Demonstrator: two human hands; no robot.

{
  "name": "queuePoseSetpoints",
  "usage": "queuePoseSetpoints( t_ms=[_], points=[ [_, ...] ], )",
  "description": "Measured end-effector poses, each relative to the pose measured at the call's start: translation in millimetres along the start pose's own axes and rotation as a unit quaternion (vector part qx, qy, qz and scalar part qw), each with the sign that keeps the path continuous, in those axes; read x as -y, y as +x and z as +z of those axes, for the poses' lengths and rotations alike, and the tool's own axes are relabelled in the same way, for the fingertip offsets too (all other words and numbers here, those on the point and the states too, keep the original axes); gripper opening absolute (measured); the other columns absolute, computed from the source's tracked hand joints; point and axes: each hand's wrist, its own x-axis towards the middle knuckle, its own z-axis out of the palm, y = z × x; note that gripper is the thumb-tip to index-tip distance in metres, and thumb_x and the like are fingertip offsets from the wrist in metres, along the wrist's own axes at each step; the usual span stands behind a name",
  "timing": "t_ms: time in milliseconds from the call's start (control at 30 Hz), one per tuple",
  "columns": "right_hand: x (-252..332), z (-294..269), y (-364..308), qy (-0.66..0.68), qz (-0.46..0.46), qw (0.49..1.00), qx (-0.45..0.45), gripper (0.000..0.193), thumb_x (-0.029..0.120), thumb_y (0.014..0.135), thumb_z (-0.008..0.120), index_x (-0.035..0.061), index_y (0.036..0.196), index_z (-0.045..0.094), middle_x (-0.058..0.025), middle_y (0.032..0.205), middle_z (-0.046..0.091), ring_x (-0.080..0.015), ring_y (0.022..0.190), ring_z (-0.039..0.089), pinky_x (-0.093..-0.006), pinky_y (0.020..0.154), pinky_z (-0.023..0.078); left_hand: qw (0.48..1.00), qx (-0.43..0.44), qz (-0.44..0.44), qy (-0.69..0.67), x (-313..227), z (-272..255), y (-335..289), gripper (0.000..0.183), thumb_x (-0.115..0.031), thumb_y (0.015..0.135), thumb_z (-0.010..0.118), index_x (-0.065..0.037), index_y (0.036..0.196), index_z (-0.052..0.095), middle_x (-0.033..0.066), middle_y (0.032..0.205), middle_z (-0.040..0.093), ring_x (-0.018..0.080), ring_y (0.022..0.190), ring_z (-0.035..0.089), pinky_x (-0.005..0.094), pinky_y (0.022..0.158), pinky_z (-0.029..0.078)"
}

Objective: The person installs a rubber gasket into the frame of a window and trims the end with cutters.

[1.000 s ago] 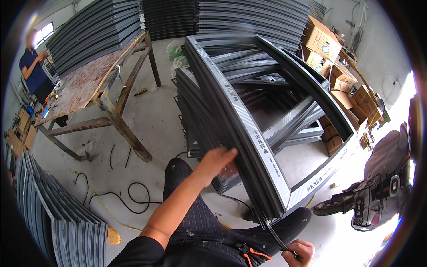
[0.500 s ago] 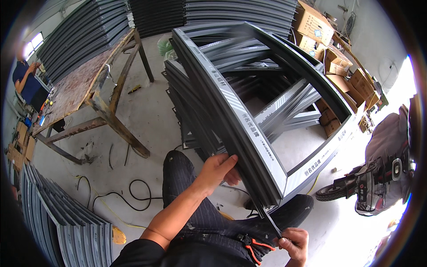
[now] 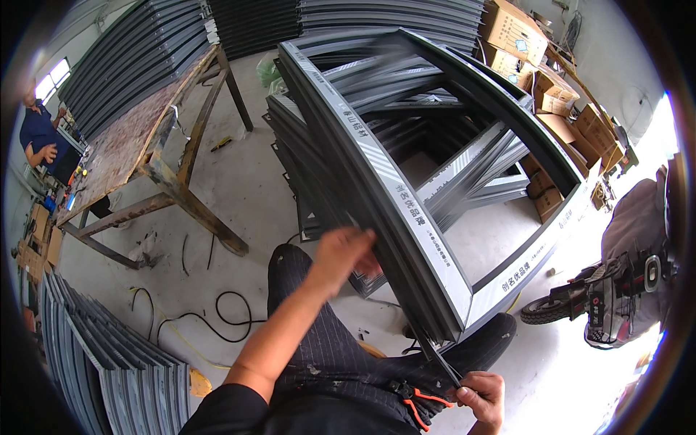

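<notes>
A dark grey window frame [image 3: 417, 210], covered in white printed film, rests tilted on other stacked frames [image 3: 290, 156] in front of me. My right hand [image 3: 482, 399] is closed around the end of a thin dark strip [image 3: 444, 365], which runs up to the frame's near corner. Beside the frame's left side is my left hand [image 3: 342, 257], its fingers smeared by motion; whether it touches the frame I cannot tell. Orange-handled pliers [image 3: 417, 406] lie against my dark trousers, just left of the right hand.
A worn table [image 3: 138, 148] bearing curved grey profiles stands at left, with a person [image 3: 47, 141] beyond it. More grey frames [image 3: 119, 370] are stacked at lower left. A black cable [image 3: 217, 337] loops over the floor. Cardboard boxes [image 3: 511, 36] and a motorbike [image 3: 616, 290] line the right.
My left hand has come off its grip near the frame's lower left side and moved slightly up. The right hand keeps its hold on the strip. The person at left has shifted their arms.
</notes>
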Motion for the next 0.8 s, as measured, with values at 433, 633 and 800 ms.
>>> queuePoseSetpoints(
  t_ms=[433,633,800],
  points=[
    [-12,31,1,-0.047,-0.131,0.958,-0.25,0.027,-0.001,0.064,0.07,-0.0007,0.089,0.061,-0.008,0.068,0.059,-0.0144,0.058,0.056,-0.0235,0.053,0.041,0.998,-0.033,-0.011,-0.054,4,-8,12,0.042,-0.041,0.095,0.051,-0.001,0.087,0.059,0.0106,0.072,0.064,0.0164,0.058,0.063,0.0279,0.049,0.051],
    [9,23,5,-0.236,-0.25,0.93,-0.134,0.01,-0.003,0.067,0.065,0.0004,0.074,0.058,-0.0058,0.06,0.06,-0.0129,0.049,0.055,-0.0246,0.047,0.041,0.991,0.124,-0.016,-0.04,23,48,-72,0.038,-0.036,0.096,0.051,0.001,0.091,0.059,0.0092,0.071,0.065,0.0141,0.059,0.063,0.0249,0.054,0.051],
    [2,27,-2,-0.111,-0.179,0.968,-0.135,0.004,-0.006,0.075,0.055,-0.0026,0.074,0.057,-0.0049,0.053,0.056,-0.0113,0.04,0.052,-0.0221,0.04,0.04,0.99,0.133,-0.042,-0.033,25,42,-72,0.035,-0.032,0.096,0.054,0.003,0.092,0.059,0.0104,0.071,0.066,0.0147,0.059,0.064,0.0252,0.052,0.051]
  ],
)
